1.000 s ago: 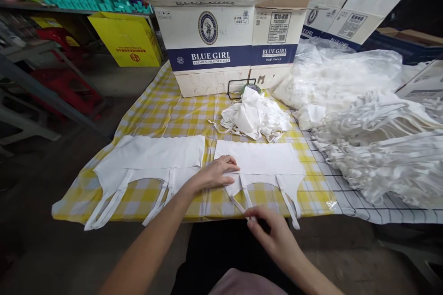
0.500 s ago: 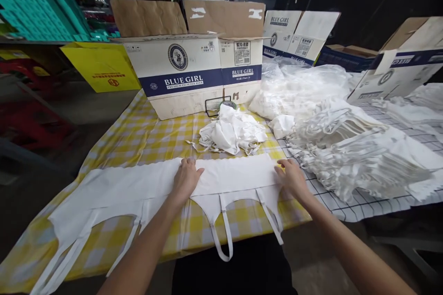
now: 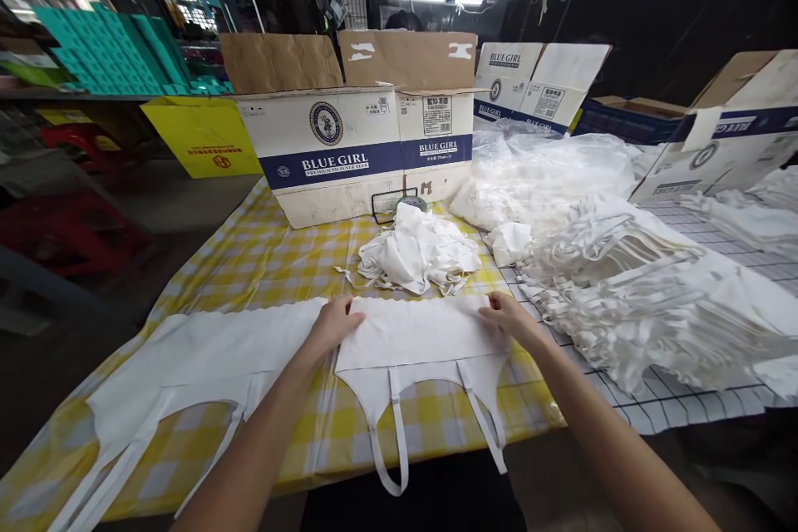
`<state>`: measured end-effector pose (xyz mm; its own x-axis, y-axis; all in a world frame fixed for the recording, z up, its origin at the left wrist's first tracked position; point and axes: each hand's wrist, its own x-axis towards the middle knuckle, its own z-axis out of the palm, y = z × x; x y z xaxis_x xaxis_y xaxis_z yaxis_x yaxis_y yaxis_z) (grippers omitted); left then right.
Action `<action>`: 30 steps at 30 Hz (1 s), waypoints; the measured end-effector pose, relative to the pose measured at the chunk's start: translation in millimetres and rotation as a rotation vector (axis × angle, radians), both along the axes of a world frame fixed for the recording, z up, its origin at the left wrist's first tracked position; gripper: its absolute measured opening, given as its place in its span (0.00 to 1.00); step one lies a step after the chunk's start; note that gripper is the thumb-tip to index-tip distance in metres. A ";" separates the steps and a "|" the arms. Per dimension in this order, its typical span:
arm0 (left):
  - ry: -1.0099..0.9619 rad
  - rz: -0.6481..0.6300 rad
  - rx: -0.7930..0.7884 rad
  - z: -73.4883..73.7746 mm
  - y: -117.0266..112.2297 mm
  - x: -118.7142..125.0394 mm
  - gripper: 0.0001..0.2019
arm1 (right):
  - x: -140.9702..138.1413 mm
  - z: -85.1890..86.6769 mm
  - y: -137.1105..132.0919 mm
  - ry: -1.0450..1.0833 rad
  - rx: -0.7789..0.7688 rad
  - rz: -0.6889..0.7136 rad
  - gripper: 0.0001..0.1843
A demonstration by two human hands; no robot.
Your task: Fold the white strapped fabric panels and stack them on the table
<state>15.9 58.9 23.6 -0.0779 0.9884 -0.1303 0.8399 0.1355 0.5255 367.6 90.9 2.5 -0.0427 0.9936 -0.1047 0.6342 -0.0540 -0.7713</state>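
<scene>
A white strappy garment (image 3: pixel 415 337) lies flat on the yellow checked tablecloth (image 3: pixel 262 258), its straps hanging over the near edge. My left hand (image 3: pixel 333 322) grips its upper left corner, fingers curled on the cloth. My right hand (image 3: pixel 508 316) grips its upper right corner the same way. A second white garment (image 3: pixel 205 357) lies flat just to the left, its right edge under my left hand. A crumpled heap of white garments (image 3: pixel 417 253) sits just beyond.
An open Blue Girl carton (image 3: pixel 349 150) stands at the back of the table. To the right lie stacked white garments (image 3: pixel 648 299) and clear plastic bags (image 3: pixel 549 170). More cartons (image 3: pixel 723 141) stand at the right, a yellow bag (image 3: pixel 199 137) and teal crates (image 3: pixel 105 58) at the left.
My right hand left the straps at the table edge and went to the garment's upper right corner. My left hand slid to the upper left corner. The head view rose.
</scene>
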 end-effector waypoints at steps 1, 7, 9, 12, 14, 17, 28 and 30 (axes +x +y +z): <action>-0.077 -0.001 0.029 6.3 -2.3 0.4 0.10 | 4.1 8.1 -1.9 0.044 -0.013 0.037 0.11; -0.341 0.048 0.343 79.2 -3.3 0.5 0.17 | 20.8 92.2 -3.9 0.350 0.126 0.105 0.16; -0.330 0.040 0.461 107.3 -10.0 2.2 0.17 | 24.6 120.6 -9.4 0.410 0.247 0.059 0.14; -0.297 0.009 0.592 129.8 -33.9 1.5 0.14 | 33.1 141.5 -27.7 0.378 0.380 0.047 0.11; -0.291 -0.071 0.612 122.9 -56.0 -4.1 0.10 | 40.5 134.9 -44.6 0.300 0.400 0.107 0.10; -0.338 -0.238 0.500 80.3 -91.7 -17.7 0.06 | 50.4 96.7 -73.3 0.168 0.338 0.228 0.07; -0.146 -0.436 0.127 -25.7 -179.2 -17.5 0.10 | 68.1 -10.5 -159.5 0.030 0.203 0.386 0.08; -0.131 -0.438 0.124 -25.1 -181.8 -16.7 0.11 | 69.7 -9.4 -162.7 -0.011 0.213 0.398 0.08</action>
<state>-0.8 -122.9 -1.5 0.3590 0.9333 0.0101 0.7297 -0.2874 0.6204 437.3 -71.7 -6.9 -0.4261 0.8993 0.0983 0.5814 0.3554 -0.7319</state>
